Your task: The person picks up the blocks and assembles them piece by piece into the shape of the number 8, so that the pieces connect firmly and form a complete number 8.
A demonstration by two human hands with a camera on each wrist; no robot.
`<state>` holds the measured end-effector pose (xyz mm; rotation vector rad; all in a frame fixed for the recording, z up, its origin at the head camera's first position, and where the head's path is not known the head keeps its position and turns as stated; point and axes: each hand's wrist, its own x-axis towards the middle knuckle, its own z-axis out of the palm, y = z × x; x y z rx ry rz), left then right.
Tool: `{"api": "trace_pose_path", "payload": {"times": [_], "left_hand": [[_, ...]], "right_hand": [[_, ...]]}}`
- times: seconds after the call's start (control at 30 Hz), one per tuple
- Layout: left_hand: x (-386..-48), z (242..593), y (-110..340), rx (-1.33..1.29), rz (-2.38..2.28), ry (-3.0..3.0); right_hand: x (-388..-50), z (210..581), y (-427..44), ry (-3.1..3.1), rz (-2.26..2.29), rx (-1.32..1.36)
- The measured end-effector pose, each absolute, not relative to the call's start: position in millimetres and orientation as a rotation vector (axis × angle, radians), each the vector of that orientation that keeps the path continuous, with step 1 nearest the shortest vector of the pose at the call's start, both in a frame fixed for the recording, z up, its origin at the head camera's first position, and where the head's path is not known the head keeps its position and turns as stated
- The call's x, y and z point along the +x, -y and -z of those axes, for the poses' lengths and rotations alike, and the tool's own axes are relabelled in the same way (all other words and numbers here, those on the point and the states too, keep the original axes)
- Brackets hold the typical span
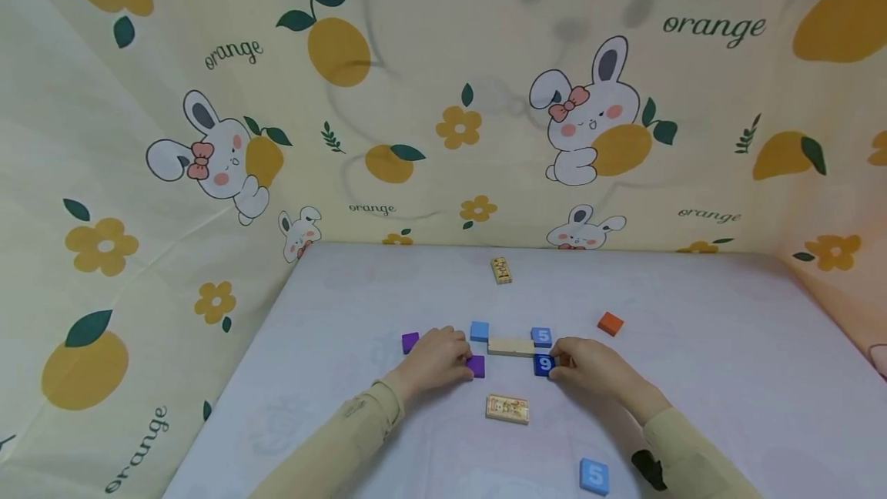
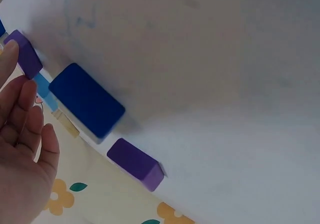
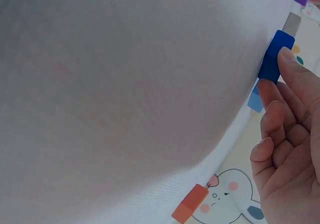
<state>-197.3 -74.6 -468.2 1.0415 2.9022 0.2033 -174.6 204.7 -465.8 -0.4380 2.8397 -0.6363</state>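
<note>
My left hand (image 1: 435, 360) pinches a purple block (image 1: 476, 366) between thumb and fingertips on the white surface. In the left wrist view, a dark blue block (image 2: 87, 102) lies beside that hand, with another purple block (image 2: 135, 161) past it. My right hand (image 1: 592, 368) pinches a dark blue tile marked 9 (image 1: 543, 365) by its side, as the right wrist view also shows. A plain wooden strip (image 1: 511, 347) lies flat between the two hands. Behind it sit a light blue block (image 1: 479, 331) at left and a light blue tile marked 5 (image 1: 541, 337) at right.
Nearer me lies a printed wooden piece (image 1: 507, 409), and a second one (image 1: 501, 270) is at the back. An orange block (image 1: 610, 323) stands off to the right. Another light blue 5 tile (image 1: 594, 476) is at the front. A patterned cloth (image 1: 430, 37) rises behind.
</note>
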Motion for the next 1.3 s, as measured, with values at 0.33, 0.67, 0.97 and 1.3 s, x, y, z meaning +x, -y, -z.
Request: {"api": "trace_pose_path", "payload": {"times": [0.33,0.67,0.97,1.3], "left_hand": [[-200.4,470.7,72.1,1.058,-0.275,-2.938],[-201.0,472.1,72.9,1.075,-0.295,-2.951],[-202.1,475.5,73.0,1.070,-0.274,-2.963],[-202.3,477.7,72.5,1.061,-0.315,-2.972]], "right_hand": [[-173.9,463.4,-205.1,-2.851,0.625,-0.458],[-175.4,464.3,-204.5,-2.834,0.628,-0.425],[-176.4,466.3,-204.7,-2.837,0.618,-0.427],[-175.8,467.6,-205.1,-2.837,0.622,-0.433]]}}
